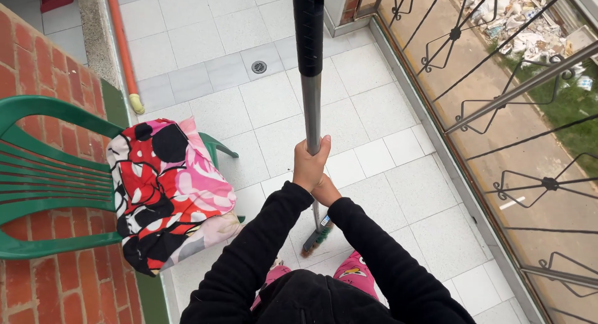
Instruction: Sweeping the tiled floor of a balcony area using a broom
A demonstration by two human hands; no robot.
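I am holding a broom upright over a white tiled balcony floor. Its grey metal handle ends in a black grip near the camera. Its bristle head rests on the tiles by my feet. My left hand is wrapped around the handle, thumb up. My right hand grips the handle just below it, partly hidden behind the left one. Both arms wear black sleeves. Pink patterned trousers show beneath.
A green plastic chair stands at the left against a brick wall, with a red, black and pink cloth draped over it. An orange pipe and a floor drain lie ahead. A metal railing borders the right.
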